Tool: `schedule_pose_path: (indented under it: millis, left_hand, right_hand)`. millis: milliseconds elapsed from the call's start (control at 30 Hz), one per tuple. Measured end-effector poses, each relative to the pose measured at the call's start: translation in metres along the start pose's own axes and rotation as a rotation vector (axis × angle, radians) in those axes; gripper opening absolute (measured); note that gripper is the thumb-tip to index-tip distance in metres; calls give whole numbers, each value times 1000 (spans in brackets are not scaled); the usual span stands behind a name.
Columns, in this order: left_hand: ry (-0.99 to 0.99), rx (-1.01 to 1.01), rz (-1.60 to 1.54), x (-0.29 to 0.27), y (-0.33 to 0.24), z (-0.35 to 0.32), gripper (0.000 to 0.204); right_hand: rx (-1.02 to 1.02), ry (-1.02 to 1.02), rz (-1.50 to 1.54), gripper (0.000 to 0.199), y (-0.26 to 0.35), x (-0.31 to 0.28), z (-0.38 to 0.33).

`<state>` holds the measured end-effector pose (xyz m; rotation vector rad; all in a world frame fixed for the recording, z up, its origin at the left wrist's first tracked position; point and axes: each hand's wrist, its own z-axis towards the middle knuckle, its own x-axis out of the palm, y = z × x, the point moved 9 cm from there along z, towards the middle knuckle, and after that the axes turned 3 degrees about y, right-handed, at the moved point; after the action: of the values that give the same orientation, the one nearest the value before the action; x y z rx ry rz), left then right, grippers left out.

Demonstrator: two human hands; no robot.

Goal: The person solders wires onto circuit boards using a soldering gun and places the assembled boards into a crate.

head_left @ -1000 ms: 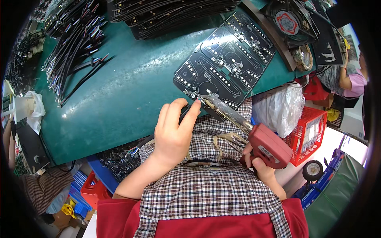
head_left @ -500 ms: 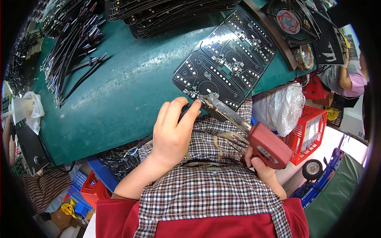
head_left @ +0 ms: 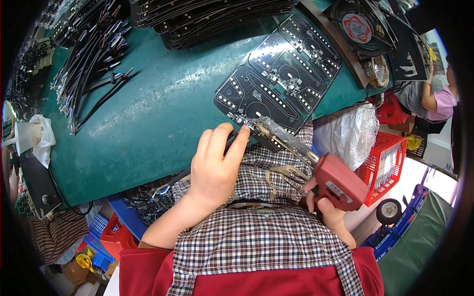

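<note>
A black circuit board (head_left: 279,81) with rows of small parts lies on the green table (head_left: 148,128), its near corner at the table's edge. My left hand (head_left: 215,165) is closed around a small dark part with a cable, pressed against that near corner. My right hand (head_left: 323,209) grips the red handle of a soldering gun (head_left: 335,180). Its long metal barrel reaches up and left, and the tip meets the board's corner right beside my left fingertips. A checked apron covers my lap beneath both hands.
Bundles of black cables (head_left: 89,54) lie at the table's far left, stacked black boards (head_left: 207,17) at the back, a fan (head_left: 358,24) at the back right. A clear plastic bag (head_left: 345,135) and red crate (head_left: 387,165) stand to my right. Another person (head_left: 437,96) sits far right.
Both hands hold nearly the same pose. The soldering tip has stayed at the board's near corner, with only a slight shift of the view.
</note>
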<state>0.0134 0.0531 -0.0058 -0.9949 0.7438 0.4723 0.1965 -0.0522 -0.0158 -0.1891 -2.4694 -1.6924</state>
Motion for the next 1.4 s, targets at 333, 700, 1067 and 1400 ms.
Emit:
schedule_pose_path:
  millis: [333,700,1067,1400]
  left_hand:
    - [-20,55,10,2,-2,-3,34]
    - [49,146,218,9,-16,-5,37]
    - [-16,63,41,4,-8,-6,32]
    - [11,180,257,9,-23,-4,28]
  right_hand:
    - [-2,-62,-219,56,-18,-12,-6]
    - [20,-13,-22,72,-20,-9,-10]
    - [8,-101,-152,53,-23,-11,-9]
    - [-47,-48,-342,60,-26,-18,-20]
